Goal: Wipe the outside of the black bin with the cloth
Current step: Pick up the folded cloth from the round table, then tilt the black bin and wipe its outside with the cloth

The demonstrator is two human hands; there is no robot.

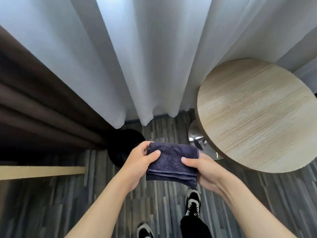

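A folded dark navy cloth (171,162) is held flat between both hands at waist height. My left hand (139,162) grips its left edge with the thumb on top. My right hand (204,169) grips its right edge the same way. The black bin (123,145) stands on the floor just beyond and to the left of the cloth, beside the dark curtain. My left hand and the cloth cover its near right part. The cloth does not touch the bin.
White sheer curtains (145,57) hang ahead and a brown curtain (42,109) hangs to the left. A round wooden table (257,117) on a chrome base (197,136) stands to the right. A wooden edge (42,170) juts in at left. My shoes (193,203) stand on striped carpet.
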